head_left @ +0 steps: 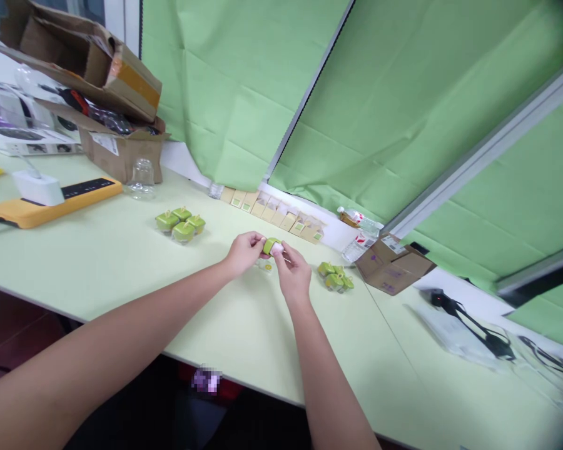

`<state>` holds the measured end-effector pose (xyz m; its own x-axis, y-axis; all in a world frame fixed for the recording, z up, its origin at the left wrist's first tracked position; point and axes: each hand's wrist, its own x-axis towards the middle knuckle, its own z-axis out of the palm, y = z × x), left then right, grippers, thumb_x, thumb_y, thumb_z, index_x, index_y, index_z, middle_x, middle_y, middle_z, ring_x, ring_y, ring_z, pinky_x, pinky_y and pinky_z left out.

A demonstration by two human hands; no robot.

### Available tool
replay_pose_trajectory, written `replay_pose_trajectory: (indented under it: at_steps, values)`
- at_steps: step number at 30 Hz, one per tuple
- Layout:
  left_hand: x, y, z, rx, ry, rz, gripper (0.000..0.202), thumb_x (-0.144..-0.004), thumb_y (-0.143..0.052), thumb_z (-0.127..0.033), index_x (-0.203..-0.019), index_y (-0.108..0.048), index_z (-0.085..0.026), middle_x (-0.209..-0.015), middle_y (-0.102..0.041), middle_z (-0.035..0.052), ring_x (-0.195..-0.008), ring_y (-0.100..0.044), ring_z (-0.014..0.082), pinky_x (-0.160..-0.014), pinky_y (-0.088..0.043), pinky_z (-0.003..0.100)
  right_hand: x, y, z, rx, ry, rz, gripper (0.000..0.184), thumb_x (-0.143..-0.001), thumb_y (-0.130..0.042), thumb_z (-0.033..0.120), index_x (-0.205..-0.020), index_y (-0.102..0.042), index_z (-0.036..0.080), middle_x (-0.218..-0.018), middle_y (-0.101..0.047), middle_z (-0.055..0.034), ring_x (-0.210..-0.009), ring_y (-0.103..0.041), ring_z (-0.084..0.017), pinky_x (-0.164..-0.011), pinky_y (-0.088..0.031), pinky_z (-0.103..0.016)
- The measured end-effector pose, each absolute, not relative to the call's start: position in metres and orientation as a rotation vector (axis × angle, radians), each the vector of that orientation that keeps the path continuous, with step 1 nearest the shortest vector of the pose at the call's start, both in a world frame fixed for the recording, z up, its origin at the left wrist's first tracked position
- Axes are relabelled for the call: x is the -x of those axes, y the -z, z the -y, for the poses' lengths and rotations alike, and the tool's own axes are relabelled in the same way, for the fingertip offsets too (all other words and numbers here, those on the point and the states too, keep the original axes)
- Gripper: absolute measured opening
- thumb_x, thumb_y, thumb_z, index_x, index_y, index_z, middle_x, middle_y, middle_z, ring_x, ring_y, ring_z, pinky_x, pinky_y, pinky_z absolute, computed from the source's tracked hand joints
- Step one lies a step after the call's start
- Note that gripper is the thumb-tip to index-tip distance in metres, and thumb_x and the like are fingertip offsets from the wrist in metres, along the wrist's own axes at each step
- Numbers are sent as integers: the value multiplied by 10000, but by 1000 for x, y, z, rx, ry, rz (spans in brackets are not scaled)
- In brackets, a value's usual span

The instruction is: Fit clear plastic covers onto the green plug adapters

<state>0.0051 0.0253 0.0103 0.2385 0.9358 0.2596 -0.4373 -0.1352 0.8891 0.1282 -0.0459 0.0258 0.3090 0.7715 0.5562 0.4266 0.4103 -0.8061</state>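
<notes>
Small green-and-white piece (271, 245): held up over the middle of the desk (234, 334), between the hands. Its green side lies toward the left hand (244, 253), its white part toward the right hand (294, 273). It is squat and partly covered by fingers; I cannot tell its long axis.

Hands: close together, both closed on the piece. Left fingers pinch it from the left, with the thumb near its upper edge. Right thumb lies against the white part, the right fingers curled behind; exact contact there is hidden.

Just below the piece, partly behind the fingers: a clear container (265, 265) with a yellow spot, contents not readable.

To the left, near: a cluster of green-topped clear cups (182, 226), four green tops with yellowish tabs, set close together. To the right, just beyond the right hand: a similar green cluster (336, 277), tops also with yellow tabs.

Farther out, along the wall: a row of small tan boxes (276, 212), some with green labels. Right of these, clear bottles, then a cardboard box (394, 265) standing tilted in my view. Far left: an orange power strip (89, 190) bearing a white adapter (38, 188), and an open carton (122, 153) containing dark, glossy items.
</notes>
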Motion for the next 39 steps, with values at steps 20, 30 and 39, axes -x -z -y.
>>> replay_pose_trajectory:
  at_steps: [20, 30, 39]
  values:
    - [0, -17, -23, -1210, -1234, -484, 237, -800, -716, -332, -807, -621, -116, -721, -666, 27, -613, -648, 123, -682, -585, 311, -133, -46, 58, 1174, 117, 1720, 282, -804, -645, 202, -1080, -636, 259, -1076, -614, -62, -992, -597, -209, -898, -570, -394]
    - [-1, -19, -18, -1246, -1286, -525, 239, -795, -703, -352, -798, -627, -125, -709, -666, 22, -599, -634, 125, -645, -560, 281, -133, -42, 58, 1147, 58, 1627, 250, -791, -684, 264, -1041, -687, 263, -1016, -597, -50, -942, -619, -192, -893, -602, -377]
    - [2, -36, -4, -1010, -1107, -364, 382, -790, -701, -464, -961, -623, -132, -896, -675, 74, -771, -674, 181, -672, -569, 305, -130, -46, 62, 1117, 93, 1619, 285, -799, -679, 260, -1082, -648, 259, -1046, -609, -54, -961, -616, -193, -881, -607, -378]
